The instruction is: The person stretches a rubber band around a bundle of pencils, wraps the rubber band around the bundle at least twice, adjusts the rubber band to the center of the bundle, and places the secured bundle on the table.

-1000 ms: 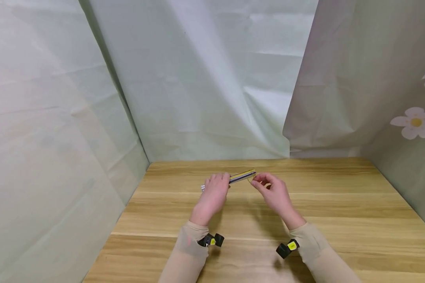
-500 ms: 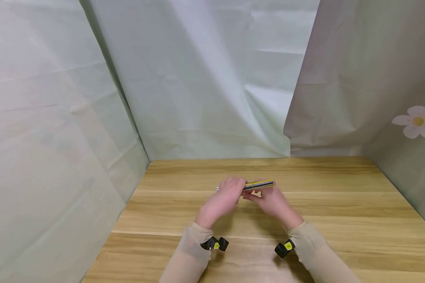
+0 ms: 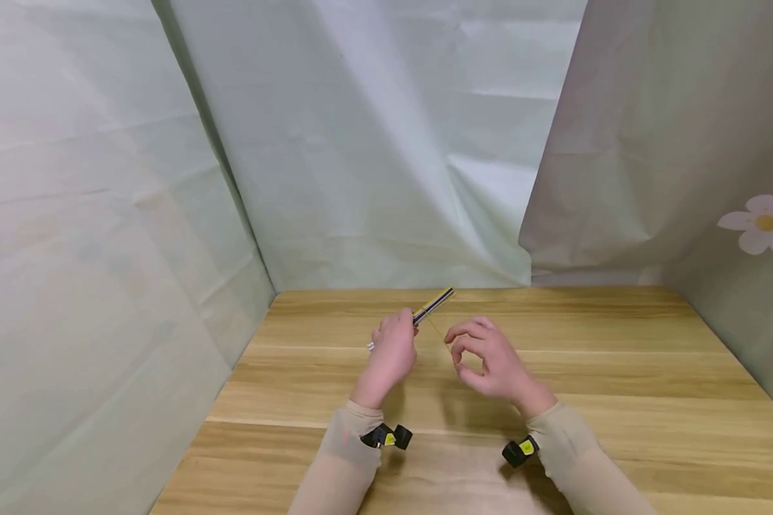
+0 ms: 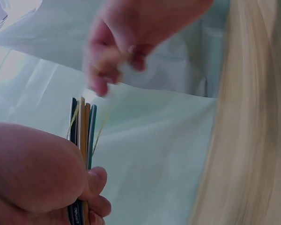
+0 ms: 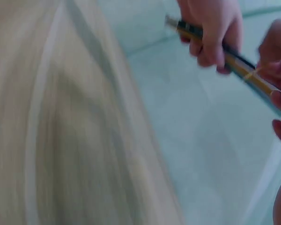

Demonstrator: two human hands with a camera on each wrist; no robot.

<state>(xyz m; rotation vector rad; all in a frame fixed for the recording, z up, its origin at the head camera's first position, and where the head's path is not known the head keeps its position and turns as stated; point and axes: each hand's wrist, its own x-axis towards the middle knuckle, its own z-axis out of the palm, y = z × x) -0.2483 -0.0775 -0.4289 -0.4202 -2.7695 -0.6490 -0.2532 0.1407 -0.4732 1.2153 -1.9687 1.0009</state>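
Observation:
My left hand (image 3: 393, 350) grips a bundle of several pencils (image 3: 434, 304) around its middle, tilted up and away to the right above the table. In the left wrist view the pencils (image 4: 83, 123) show dark, tan, orange and teal sides, their ends pointing upward. A thin yellow rubber band (image 3: 439, 335) loops round the bundle and stretches out to my right hand (image 3: 499, 365). That hand pinches the band between curled fingers and thumb, a short way from the pencils. Whitish ends of the bundle stick out behind the left hand.
Beneath both hands spreads a wood-grain table (image 3: 605, 386). Pale cloth walls (image 3: 386, 179) enclose its back and sides, the right one printed with white flowers (image 3: 765, 223). Black wrist cameras (image 3: 520, 450) sit on both forearms.
The bundle swung from nearly level to a steeper tilt as the left hand shifted back left. My right hand drew away from the pencils, pulling the rubber band taut.

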